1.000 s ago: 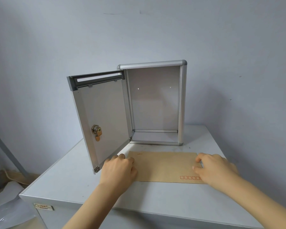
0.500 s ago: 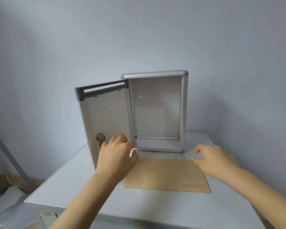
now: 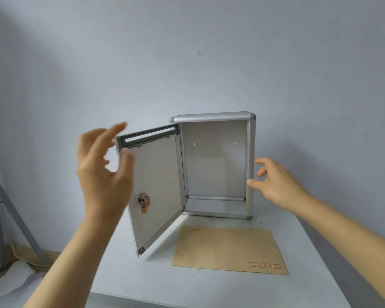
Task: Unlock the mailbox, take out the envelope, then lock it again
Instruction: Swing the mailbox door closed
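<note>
Your left hand (image 3: 102, 167) is raised with fingers spread and holding nothing, blurred, right at the free edge of the mailbox door (image 3: 156, 187). Your right hand (image 3: 273, 181) is open too, fingertips just beside the right frame of the mailbox (image 3: 250, 165). Nearer to you, below both hands, the brown envelope (image 3: 229, 250) lies flat on the counter (image 3: 209, 290), before the open mailbox. On the door's inner face sits the lock (image 3: 143, 200).

Plain pale-blue wall (image 3: 187, 41) — white tabletop (image 3: 187, 283), grey metal frame (image 3: 0, 196) at left
</note>
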`<move>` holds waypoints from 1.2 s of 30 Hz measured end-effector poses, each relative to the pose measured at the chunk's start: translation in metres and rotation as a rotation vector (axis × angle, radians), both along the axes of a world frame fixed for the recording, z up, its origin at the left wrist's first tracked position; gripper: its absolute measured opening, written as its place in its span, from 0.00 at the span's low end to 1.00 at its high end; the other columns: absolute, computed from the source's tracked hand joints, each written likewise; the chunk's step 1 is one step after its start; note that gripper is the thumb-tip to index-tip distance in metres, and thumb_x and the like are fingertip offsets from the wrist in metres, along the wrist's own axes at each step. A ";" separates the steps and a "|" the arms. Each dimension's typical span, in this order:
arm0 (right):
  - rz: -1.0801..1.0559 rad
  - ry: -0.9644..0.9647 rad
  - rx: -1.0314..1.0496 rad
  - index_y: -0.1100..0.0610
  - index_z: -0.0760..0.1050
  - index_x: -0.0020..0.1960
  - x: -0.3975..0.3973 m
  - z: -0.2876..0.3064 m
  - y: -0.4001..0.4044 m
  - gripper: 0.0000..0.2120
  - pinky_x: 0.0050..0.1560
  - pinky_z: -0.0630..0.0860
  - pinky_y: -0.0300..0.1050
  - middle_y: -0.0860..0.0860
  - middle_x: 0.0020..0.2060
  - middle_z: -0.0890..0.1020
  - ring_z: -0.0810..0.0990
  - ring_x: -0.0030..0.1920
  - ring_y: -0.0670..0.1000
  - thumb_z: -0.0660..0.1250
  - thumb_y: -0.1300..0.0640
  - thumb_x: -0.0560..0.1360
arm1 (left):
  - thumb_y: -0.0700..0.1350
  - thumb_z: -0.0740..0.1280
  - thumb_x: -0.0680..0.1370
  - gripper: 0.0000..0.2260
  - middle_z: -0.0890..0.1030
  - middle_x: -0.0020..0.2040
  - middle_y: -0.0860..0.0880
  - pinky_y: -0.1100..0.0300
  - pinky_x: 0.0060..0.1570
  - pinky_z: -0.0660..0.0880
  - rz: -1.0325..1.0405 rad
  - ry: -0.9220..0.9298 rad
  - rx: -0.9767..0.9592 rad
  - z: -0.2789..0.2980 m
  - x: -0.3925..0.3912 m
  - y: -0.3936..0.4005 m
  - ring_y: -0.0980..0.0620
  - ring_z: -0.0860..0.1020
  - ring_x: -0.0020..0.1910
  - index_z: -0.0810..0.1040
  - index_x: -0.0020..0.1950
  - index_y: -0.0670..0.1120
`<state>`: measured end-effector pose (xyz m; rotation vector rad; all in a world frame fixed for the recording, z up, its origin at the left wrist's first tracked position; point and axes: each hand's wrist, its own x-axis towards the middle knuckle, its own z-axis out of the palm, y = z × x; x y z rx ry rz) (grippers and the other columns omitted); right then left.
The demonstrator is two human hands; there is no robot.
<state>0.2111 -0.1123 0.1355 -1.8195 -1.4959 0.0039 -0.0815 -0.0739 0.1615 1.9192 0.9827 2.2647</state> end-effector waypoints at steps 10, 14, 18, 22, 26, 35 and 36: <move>-0.029 0.215 0.078 0.58 0.56 0.71 -0.001 0.005 0.021 0.32 0.65 0.67 0.52 0.57 0.69 0.63 0.68 0.66 0.56 0.67 0.56 0.72 | 0.48 0.50 0.78 0.19 0.75 0.64 0.49 0.43 0.66 0.68 -0.305 -0.221 -0.489 -0.041 -0.007 0.032 0.49 0.72 0.64 0.71 0.66 0.50; -0.030 0.292 0.065 0.58 0.54 0.72 -0.001 0.006 0.028 0.34 0.66 0.66 0.53 0.56 0.71 0.63 0.66 0.68 0.56 0.67 0.56 0.72 | 0.50 0.48 0.80 0.19 0.79 0.57 0.49 0.54 0.59 0.70 -0.380 -0.152 -0.520 -0.058 0.002 0.030 0.48 0.74 0.61 0.75 0.59 0.46; -0.020 0.306 0.039 0.59 0.56 0.70 -0.002 0.002 0.031 0.32 0.62 0.66 0.49 0.55 0.70 0.65 0.67 0.67 0.56 0.67 0.56 0.71 | 0.53 0.47 0.79 0.20 0.78 0.47 0.51 0.55 0.51 0.72 -0.401 -0.165 -0.497 -0.067 0.008 0.022 0.58 0.76 0.47 0.75 0.52 0.45; -0.014 0.304 0.032 0.59 0.60 0.68 -0.003 -0.001 0.030 0.29 0.58 0.67 0.48 0.55 0.68 0.67 0.69 0.65 0.56 0.67 0.57 0.71 | 0.54 0.48 0.77 0.20 0.77 0.44 0.44 0.57 0.44 0.71 -0.427 -0.172 -0.470 -0.071 0.015 0.014 0.54 0.74 0.42 0.75 0.48 0.44; -0.004 0.322 0.026 0.59 0.61 0.67 -0.003 -0.002 0.029 0.27 0.58 0.69 0.49 0.55 0.66 0.69 0.70 0.63 0.56 0.67 0.58 0.71 | 0.52 0.49 0.77 0.20 0.79 0.46 0.46 0.64 0.45 0.72 -0.435 -0.147 -0.435 -0.077 0.021 0.010 0.55 0.75 0.43 0.76 0.49 0.44; -0.036 0.305 -0.026 0.66 0.63 0.62 -0.004 -0.004 0.026 0.23 0.61 0.69 0.60 0.64 0.64 0.69 0.69 0.63 0.64 0.64 0.67 0.69 | 0.48 0.50 0.77 0.19 0.81 0.50 0.45 0.66 0.41 0.72 -0.510 -0.112 -0.408 -0.076 0.037 -0.001 0.51 0.77 0.44 0.79 0.53 0.46; -0.028 0.304 -0.031 0.65 0.63 0.63 -0.003 -0.005 0.026 0.24 0.60 0.70 0.58 0.62 0.65 0.69 0.70 0.63 0.62 0.64 0.68 0.69 | 0.48 0.50 0.77 0.19 0.81 0.51 0.45 0.66 0.41 0.72 -0.513 -0.113 -0.408 -0.075 0.039 -0.002 0.50 0.77 0.45 0.79 0.54 0.46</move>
